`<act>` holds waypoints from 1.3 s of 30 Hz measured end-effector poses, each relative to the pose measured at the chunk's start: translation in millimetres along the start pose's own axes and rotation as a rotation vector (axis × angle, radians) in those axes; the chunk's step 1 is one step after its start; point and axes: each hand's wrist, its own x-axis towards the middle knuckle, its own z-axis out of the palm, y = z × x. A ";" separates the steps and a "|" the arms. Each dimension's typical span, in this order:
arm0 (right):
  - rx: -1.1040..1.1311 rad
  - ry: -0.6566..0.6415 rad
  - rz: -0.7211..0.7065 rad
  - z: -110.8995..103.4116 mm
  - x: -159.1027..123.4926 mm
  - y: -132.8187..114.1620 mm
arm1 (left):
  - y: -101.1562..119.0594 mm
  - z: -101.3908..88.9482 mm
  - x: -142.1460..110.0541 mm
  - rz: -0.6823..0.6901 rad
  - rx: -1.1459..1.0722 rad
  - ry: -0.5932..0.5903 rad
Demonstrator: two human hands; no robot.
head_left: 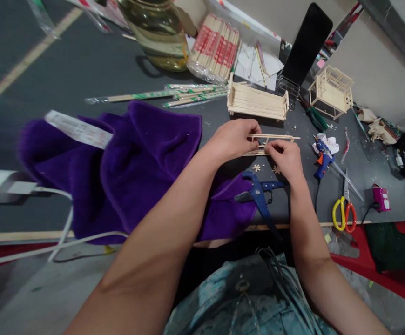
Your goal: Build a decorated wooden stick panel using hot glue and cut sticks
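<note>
A small frame of thin wooden sticks (281, 137) lies low over the dark table. My left hand (236, 137) grips its left end, with the fingers curled over the sticks. On the right, my right hand (288, 158) pinches at the lower sticks of the same frame; the exact piece between its fingertips is too small to make out. Just below the hands are two small flower-shaped wooden pieces (256, 167). A blue-handled cutter (258, 193) rests partly on a purple cloth (146, 158), close under my wrists.
Behind the hands stand a stick-built bed (256, 102), a stick-built chair (331, 92), a phone (307, 42) and bundled chopsticks (214, 49). A glass jar (157, 35) is at the back. To the right lie a blue glue gun (324, 158) and scissors (344, 211).
</note>
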 end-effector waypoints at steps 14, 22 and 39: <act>-0.013 -0.016 -0.009 -3.3 0.2 -2.3 | 0.5 -0.1 0.1 0.004 0.008 0.006; 0.006 -0.020 -0.019 -4.0 0.9 -1.7 | 2.2 -1.2 -0.5 -0.016 0.006 -0.009; 0.005 -0.029 -0.016 -1.3 0.7 -2.0 | -0.4 0.6 -0.1 -0.006 -0.011 0.001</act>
